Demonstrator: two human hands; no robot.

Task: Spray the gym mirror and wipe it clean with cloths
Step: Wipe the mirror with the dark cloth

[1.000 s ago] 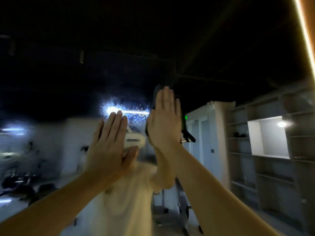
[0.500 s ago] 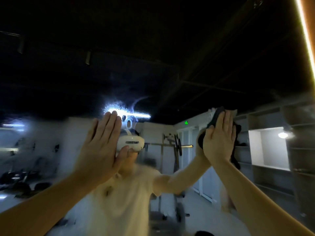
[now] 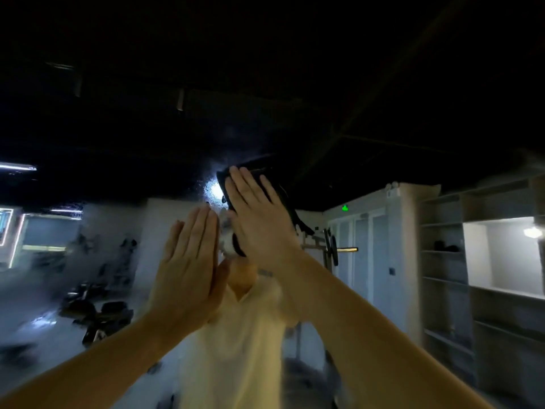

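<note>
The gym mirror (image 3: 368, 93) fills the whole view and reflects the dark ceiling, the gym room and me in a pale shirt. My right hand (image 3: 259, 219) lies flat with straight fingers, pressing a black cloth (image 3: 280, 187) against the glass near the middle. The cloth shows above and to the right of the fingers. My left hand (image 3: 191, 261) is flat on the glass just to the lower left, fingers straight; whether a cloth is under it is hidden. Spray droplets (image 3: 206, 184) speckle the glass beside the cloth. No spray bottle is in sight.
All else is reflection: grey shelving (image 3: 448, 261) on the right, a weight rack with a barbell (image 3: 339, 249) behind my right arm, dark gym equipment (image 3: 100, 314) at lower left, a green exit sign (image 3: 344, 207) over doors.
My right hand has swept the black cloth from the right side back to the middle of the glass, close above my left hand. My left hand has stayed roughly in place.
</note>
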